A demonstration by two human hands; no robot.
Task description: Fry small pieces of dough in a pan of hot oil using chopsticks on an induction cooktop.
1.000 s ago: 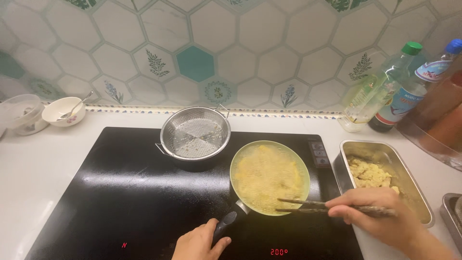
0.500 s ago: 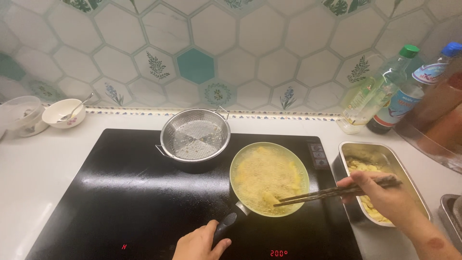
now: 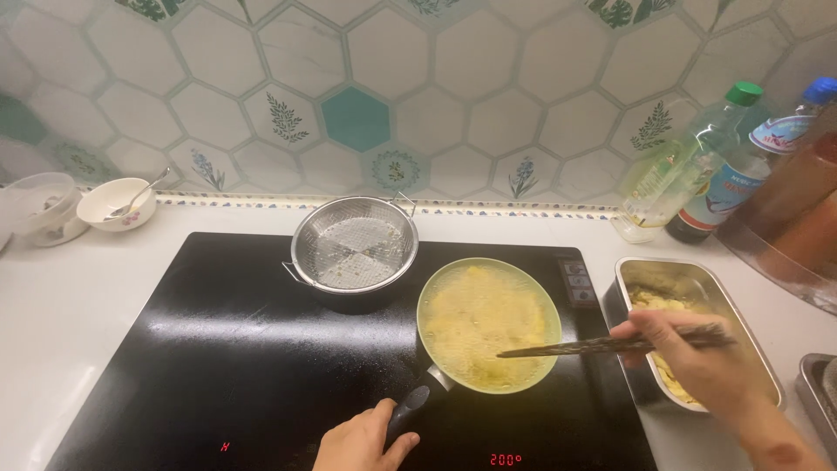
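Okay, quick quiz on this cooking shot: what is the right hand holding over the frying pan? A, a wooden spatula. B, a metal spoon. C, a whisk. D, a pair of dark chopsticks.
D: the right hand grips a pair of dark chopsticks whose tips reach over the yellow food in the frying pan, while the left hand holds the pan's black handle.
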